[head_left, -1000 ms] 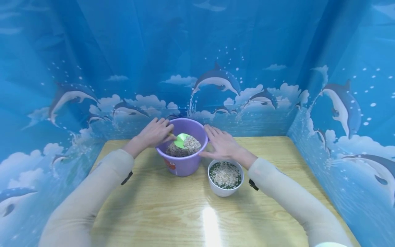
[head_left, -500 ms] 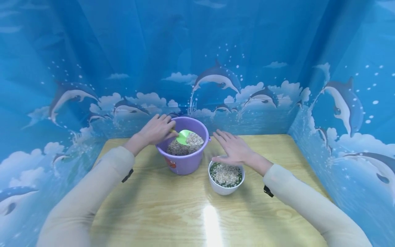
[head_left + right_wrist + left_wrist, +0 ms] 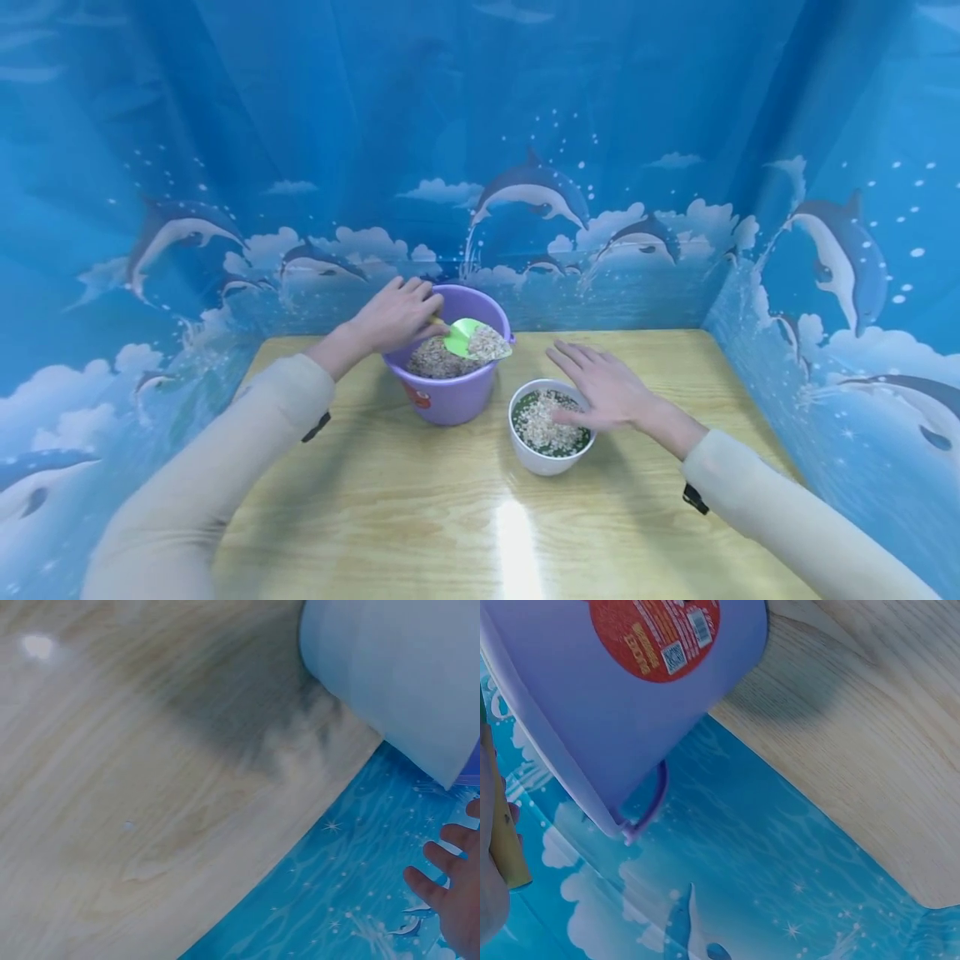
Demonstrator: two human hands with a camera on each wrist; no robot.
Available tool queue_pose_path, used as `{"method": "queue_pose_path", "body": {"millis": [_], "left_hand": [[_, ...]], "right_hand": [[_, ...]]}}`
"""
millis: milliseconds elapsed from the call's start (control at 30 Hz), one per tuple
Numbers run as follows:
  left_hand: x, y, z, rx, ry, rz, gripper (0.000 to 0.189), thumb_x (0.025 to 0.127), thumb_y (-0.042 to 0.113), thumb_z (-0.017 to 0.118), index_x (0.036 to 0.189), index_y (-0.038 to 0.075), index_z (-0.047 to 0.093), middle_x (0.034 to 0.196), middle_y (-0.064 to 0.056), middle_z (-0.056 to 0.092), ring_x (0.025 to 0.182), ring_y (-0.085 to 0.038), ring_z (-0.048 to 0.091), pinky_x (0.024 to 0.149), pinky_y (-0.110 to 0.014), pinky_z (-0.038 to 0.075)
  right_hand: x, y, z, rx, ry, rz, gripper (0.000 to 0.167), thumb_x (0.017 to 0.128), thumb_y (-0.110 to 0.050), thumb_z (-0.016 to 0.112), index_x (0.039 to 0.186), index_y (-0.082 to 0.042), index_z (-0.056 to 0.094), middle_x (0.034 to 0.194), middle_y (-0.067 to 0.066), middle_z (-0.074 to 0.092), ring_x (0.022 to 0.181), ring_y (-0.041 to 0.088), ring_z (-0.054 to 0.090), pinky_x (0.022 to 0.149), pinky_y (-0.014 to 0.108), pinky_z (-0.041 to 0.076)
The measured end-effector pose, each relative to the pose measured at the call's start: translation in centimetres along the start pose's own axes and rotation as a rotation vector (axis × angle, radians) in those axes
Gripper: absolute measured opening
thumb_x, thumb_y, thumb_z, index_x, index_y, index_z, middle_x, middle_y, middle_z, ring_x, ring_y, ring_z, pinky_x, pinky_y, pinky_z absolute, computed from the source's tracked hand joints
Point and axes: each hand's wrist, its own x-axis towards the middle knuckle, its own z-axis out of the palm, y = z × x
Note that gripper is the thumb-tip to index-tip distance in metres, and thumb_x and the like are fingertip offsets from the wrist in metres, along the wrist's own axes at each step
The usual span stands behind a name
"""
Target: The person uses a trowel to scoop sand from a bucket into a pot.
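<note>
Through the head camera I see the left hand (image 3: 399, 317) grasping the green scoop (image 3: 459, 336), heaped with grain (image 3: 489, 343), over the purple bucket (image 3: 453, 407). The right hand (image 3: 609, 392), fingers extended and gripping nothing, hovers above the white bowl's (image 3: 546, 464) edge, beside the bucket on the table (image 3: 375, 517).

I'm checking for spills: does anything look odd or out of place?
Nothing clearly stands out; the purple bucket and white bowl stand upright. One pale speck on the table is too small to identify.
</note>
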Motion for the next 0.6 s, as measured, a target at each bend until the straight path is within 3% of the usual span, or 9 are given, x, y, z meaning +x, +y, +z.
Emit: {"method": "queue_pose_path", "body": {"millis": [200,467,600], "left_hand": [[0.6,1.4,0.0,-0.005,0.018,0.046,0.040,0.105,0.053,0.058,0.106,0.014,0.061,0.104,-0.007,0.065,0.104,-0.028,0.061,0.091,-0.044,0.051],[1.6,3.4,0.4,0.015,0.014,0.069,0.041,0.106,0.056,0.054,0.106,0.015,0.061,0.103,-0.005,0.063,0.102,-0.025,0.061,0.096,-0.045,0.053],[2.0,4.4,0.6,-0.003,-0.001,0.073,0.041,0.106,0.056,0.054,0.109,0.016,0.062,0.106,-0.005,0.065,0.105,-0.024,0.061,0.100,-0.045,0.053]], "right_hand": [[-1.4,0.1,0.7,0.022,0.025,-0.015,0.105,0.088,-0.074,0.063,0.164,-0.007,0.034,0.169,0.021,0.036,0.150,0.046,0.045,0.112,0.069,0.045],[-2.5,0.2,1.6,0.057,0.031,-0.048,0.107,0.092,-0.085,0.046,0.163,-0.005,0.034,0.167,0.023,0.040,0.147,0.047,0.047,0.110,0.070,0.046],[-2.7,0.3,2.0,0.068,0.051,-0.073,0.107,0.092,-0.082,0.050,0.163,-0.003,0.033,0.166,0.025,0.041,0.145,0.048,0.049,0.108,0.070,0.047]]}}
